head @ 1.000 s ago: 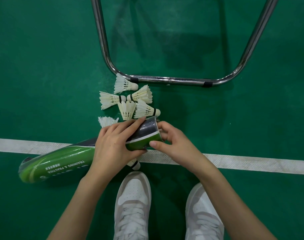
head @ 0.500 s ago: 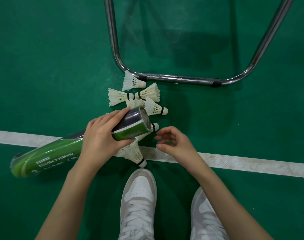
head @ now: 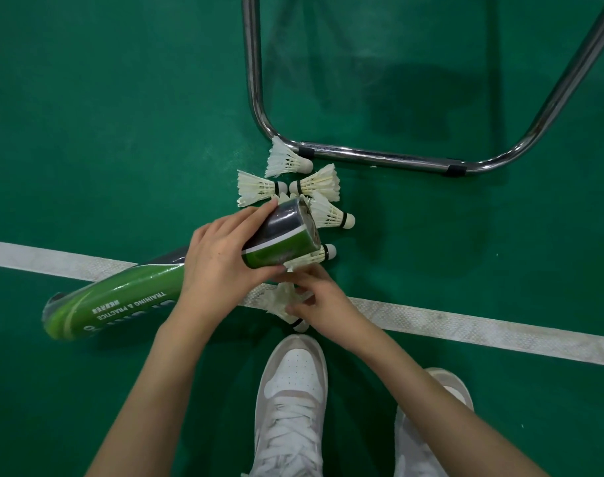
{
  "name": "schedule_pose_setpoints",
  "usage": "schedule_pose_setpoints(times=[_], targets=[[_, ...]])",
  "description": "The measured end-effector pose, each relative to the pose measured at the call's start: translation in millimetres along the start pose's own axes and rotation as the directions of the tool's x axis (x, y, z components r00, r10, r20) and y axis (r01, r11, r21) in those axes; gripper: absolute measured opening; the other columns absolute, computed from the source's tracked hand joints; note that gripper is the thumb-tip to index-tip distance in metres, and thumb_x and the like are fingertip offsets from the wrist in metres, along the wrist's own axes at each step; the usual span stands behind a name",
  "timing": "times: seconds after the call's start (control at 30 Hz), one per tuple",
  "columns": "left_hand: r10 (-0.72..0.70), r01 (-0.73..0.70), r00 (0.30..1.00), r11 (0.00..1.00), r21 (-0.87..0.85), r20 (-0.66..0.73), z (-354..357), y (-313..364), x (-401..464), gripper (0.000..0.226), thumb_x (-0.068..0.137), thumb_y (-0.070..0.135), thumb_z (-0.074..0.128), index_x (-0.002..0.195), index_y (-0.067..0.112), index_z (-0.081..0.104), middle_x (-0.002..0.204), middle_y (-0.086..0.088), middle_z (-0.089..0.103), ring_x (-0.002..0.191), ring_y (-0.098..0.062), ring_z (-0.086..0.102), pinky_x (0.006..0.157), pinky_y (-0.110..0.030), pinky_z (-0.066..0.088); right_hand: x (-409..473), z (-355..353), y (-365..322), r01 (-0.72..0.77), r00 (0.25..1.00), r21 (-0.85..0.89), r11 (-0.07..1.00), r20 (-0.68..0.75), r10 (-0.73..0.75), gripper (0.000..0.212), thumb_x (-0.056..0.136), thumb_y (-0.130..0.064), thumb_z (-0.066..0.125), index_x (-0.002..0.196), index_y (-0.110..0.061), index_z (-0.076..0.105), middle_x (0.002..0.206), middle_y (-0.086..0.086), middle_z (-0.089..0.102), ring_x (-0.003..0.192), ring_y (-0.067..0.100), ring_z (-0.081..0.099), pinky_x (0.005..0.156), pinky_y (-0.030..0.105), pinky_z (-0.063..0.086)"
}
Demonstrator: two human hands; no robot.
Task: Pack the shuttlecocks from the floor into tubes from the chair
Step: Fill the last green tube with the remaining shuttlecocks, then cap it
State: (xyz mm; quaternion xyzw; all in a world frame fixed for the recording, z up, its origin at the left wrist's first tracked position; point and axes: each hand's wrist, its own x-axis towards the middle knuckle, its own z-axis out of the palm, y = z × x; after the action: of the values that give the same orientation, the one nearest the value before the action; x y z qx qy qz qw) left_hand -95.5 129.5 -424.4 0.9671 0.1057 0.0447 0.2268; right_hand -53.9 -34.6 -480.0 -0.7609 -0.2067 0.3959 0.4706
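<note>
A dark green sports-court floor [head: 104, 115] fills the view from above, crossed left to right by a white painted line [head: 466, 325] with a textured surface. At the far side, the bent chrome tube base of a chair [head: 380, 156] rests on the floor, its near bar running left to right with two black pads under it. Wide bare floor lies to the left and right of the chair base.

A long green and black cardboard tube [head: 121, 297] with white lettering is held low over the line. Its long axis runs from near left to far right, with the open mouth at the far right end, pointing toward the shuttlecocks. The left hand [head: 221, 256] wraps around the tube close to that mouth, fingers over the top and thumb underneath.

The right hand [head: 324, 304] reaches under the tube mouth, its fingers closed on the feathers of a white feathered shuttlecock [head: 283, 304] lying on the line, cork pointing near.

More white shuttlecocks lie on their sides between the tube mouth and the chair bar: one [head: 287, 161] touching the bar's left bend, two [head: 256, 187] [head: 319, 184] with corks facing each other, one [head: 331, 215] just right of the mouth, cork pointing right, and one [head: 314, 258] partly under the tube.

Two white lace-up trainers [head: 290, 401] stand at the near edge.
</note>
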Motion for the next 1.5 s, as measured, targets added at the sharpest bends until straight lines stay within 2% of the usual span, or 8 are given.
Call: schedule_pose_setpoints(times=[0.13, 0.3, 0.53, 0.73, 0.83, 0.93, 1.17, 1.5], targets=[[0.009, -0.009, 1.000, 1.000, 0.015, 0.003, 1, 1, -2, 0.090, 0.061, 0.041, 0.082, 0.139, 0.036, 0.038, 0.129, 0.003, 0.056, 0.113, -0.023, 0.052, 0.091, -0.033, 0.030, -2, 2, 5, 0.019, 0.999, -0.052, 0.998, -0.027, -0.021, 0.039, 0.080, 0.000, 0.064, 0.114, -0.020, 0.061, 0.112, -0.004, 0.038, 0.088, 0.002, 0.046, 0.078, 0.001, 0.036], [-0.004, 0.003, 1.000, 0.999, 0.045, 0.022, 4, -5, -7, 0.090, 0.060, 0.041, 0.082, 0.139, 0.035, 0.038, 0.128, 0.001, 0.056, 0.113, -0.024, 0.052, 0.092, -0.040, 0.034, -7, -11, 13, -0.014, 0.992, 0.067, 0.998, -0.123, 0.022, 0.030, 0.079, 0.001, 0.065, 0.098, -0.023, 0.060, 0.107, -0.003, 0.044, 0.097, 0.014, 0.053, 0.084, 0.012, 0.043], [0.002, -0.004, 1.000, 0.998, 0.067, 0.030, 6, -7, -12, 0.091, 0.059, 0.039, 0.084, 0.138, 0.033, 0.040, 0.127, -0.001, 0.057, 0.113, -0.025, 0.053, 0.091, -0.040, 0.034, -20, -31, 20, -0.081, 0.968, 0.044, 0.996, -0.235, 0.089, 0.020, 0.078, -0.010, 0.072, 0.075, -0.024, 0.058, 0.090, -0.010, 0.044, 0.080, 0.002, 0.047, 0.072, 0.007, 0.038], [0.029, -0.033, 0.998, 0.996, 0.081, 0.051, 13, -7, -19, 0.092, 0.057, 0.040, 0.085, 0.137, 0.034, 0.040, 0.127, 0.000, 0.058, 0.111, -0.026, 0.054, 0.090, -0.042, 0.037, -48, -51, 22, -0.036, 0.938, -0.064, 0.997, -0.347, 0.012, 0.023, 0.074, -0.020, 0.076, 0.065, -0.033, 0.059, 0.093, -0.018, 0.055, 0.099, -0.007, 0.038, 0.082, 0.003, 0.027], [0.041, -0.048, 0.996, 0.994, 0.099, 0.074, 17, -6, -22, 0.093, 0.057, 0.040, 0.085, 0.137, 0.035, 0.038, 0.126, 0.003, 0.058, 0.110, -0.025, 0.054, 0.090, -0.041, 0.036, -63, -66, 16, -0.023, 0.907, 0.083, 0.996, -0.418, 0.056, 0.020, 0.076, -0.014, 0.073, 0.069, -0.029, 0.062, 0.089, -0.015, 0.064, 0.096, -0.003, 0.050, 0.084, 0.008, 0.035], [0.043, -0.053, 0.995, 0.992, 0.113, 0.092, 19, -4, -24, 0.093, 0.057, 0.040, 0.085, 0.137, 0.035, 0.038, 0.126, 0.003, 0.058, 0.110, -0.023, 0.054, 0.090, -0.039, 0.035, -72, -78, 7, 0.021, 0.879, 0.304, 0.953, -0.460, 0.127, 0.020, 0.078, -0.006, 0.070, 0.070, -0.023, 0.062, 0.073, -0.014, 0.067, 0.077, 0.001, 0.060, 0.075, 0.011, 0.045], [0.091, -0.106, 0.989, 0.986, 0.128, 0.119, 23, 4, -31, 0.094, 0.056, 0.042, 0.084, 0.138, 0.033, 0.038, 0.126, 0.003, 0.058, 0.109, -0.022, 0.055, 0.090, -0.036, 0.033, -72, -66, -6, 0.161, 0.773, 0.424, 0.891, -0.615, 0.153, 0.016, 0.082, -0.003, 0.065, 0.077, -0.017, 0.059, 0.070, -0.010, 0.062, 0.073, 0.010, 0.055, 0.070, 0.013, 0.048], [0.115, -0.135, 0.979, 0.984, 0.117, 0.167, 27, 15, -32, 0.095, 0.058, 0.046, 0.081, 0.139, 0.037, 0.032, 0.127, 0.007, 0.056, 0.110, -0.019, 0.053, 0.089, -0.029, 0.025, -66, -29, -17, 0.159, 0.848, 0.521, 0.838, -0.508, 0.154, 0.017, 0.081, -0.003, 0.066, 0.078, -0.017, 0.059, 0.071, -0.013, 0.063, 0.074, 0.004, 0.059, 0.072, 0.015, 0.048]])
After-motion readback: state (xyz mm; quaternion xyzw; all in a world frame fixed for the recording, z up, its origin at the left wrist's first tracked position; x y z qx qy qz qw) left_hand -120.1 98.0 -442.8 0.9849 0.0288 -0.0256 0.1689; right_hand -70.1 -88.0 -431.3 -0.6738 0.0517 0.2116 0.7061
